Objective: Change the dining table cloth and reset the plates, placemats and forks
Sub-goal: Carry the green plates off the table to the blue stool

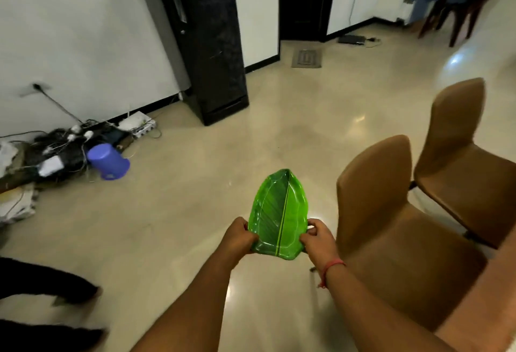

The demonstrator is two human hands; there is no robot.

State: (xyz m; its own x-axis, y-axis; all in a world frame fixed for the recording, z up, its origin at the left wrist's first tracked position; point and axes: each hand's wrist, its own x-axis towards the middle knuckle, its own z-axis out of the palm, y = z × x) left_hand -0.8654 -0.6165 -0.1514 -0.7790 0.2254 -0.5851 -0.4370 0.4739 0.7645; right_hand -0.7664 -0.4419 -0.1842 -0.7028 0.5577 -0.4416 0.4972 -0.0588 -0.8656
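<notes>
- A green leaf-shaped plate (279,212) is held out over the floor (195,198), its tip pointing to 12 o'clock.
- The left hand (240,236) grips the plate's near edge at 9 o'clock.
- The right hand (318,237) pinches the edge at 3 o'clock; a red thread (331,266) circles that wrist.
- Two brown chairs (396,212) stand at 3 o'clock of the plate.
- A purple bucket (107,160) lies tipped at 10 o'clock, beside tangled cables (61,142).

A bright green leaf-patterned plate (280,213) is showing pale veins. Two tan chairs (396,229) are sitting right; a purple bucket (108,161) is lying far left, beside a black cabinet (206,42).
</notes>
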